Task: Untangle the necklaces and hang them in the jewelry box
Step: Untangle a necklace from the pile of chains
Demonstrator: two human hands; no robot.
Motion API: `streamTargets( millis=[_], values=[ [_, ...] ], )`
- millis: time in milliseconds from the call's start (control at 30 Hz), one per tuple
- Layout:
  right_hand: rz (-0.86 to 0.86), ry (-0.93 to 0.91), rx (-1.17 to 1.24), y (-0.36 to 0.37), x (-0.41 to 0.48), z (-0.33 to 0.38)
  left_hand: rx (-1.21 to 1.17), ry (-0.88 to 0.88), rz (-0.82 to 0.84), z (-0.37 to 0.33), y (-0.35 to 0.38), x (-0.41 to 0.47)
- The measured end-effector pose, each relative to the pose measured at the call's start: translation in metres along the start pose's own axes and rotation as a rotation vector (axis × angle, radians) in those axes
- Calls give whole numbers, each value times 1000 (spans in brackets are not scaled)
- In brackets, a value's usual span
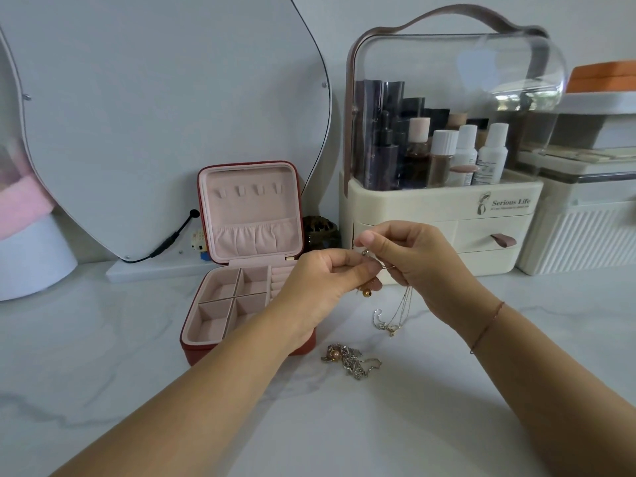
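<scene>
A red jewelry box (192,349) with pink lining stands open on the white marble table, its lid upright with several small hooks (249,191) and a gathered pocket. My left hand (323,287) and my right hand (413,259) are raised together just right of the box. Both pinch a thin silver necklace (395,315) at its top, and its chain hangs down to the table. A small gold bead (366,292) dangles under my left fingers. A tangled heap of necklaces (351,361) lies on the table below my hands.
A cream cosmetic organizer (440,208) with a clear dome and bottles stands behind my hands. White storage boxes (581,232) sit at the right. A curved mirror (165,125) leans on the wall behind the jewelry box, with a small dark jar (320,232) beside it.
</scene>
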State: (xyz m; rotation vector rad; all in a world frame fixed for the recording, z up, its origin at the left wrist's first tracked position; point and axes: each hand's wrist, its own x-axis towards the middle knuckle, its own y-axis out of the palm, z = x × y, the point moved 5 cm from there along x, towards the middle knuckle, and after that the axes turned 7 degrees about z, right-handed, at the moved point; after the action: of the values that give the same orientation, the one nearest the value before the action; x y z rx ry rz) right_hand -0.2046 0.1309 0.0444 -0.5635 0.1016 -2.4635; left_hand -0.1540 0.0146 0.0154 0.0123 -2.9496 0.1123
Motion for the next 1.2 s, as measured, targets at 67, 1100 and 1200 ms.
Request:
streamTargets(
  millis=[67,1100,1200],
  values=[
    [-12,3,-12,0,1,-2,10,4,-3,0,0,0],
    [91,116,-187,-4,3,-15,-44,-10,-34,5,-10,6],
    [108,115,-111,-4,3,-13,-90,0,-25,2,-7,4]
  ],
)
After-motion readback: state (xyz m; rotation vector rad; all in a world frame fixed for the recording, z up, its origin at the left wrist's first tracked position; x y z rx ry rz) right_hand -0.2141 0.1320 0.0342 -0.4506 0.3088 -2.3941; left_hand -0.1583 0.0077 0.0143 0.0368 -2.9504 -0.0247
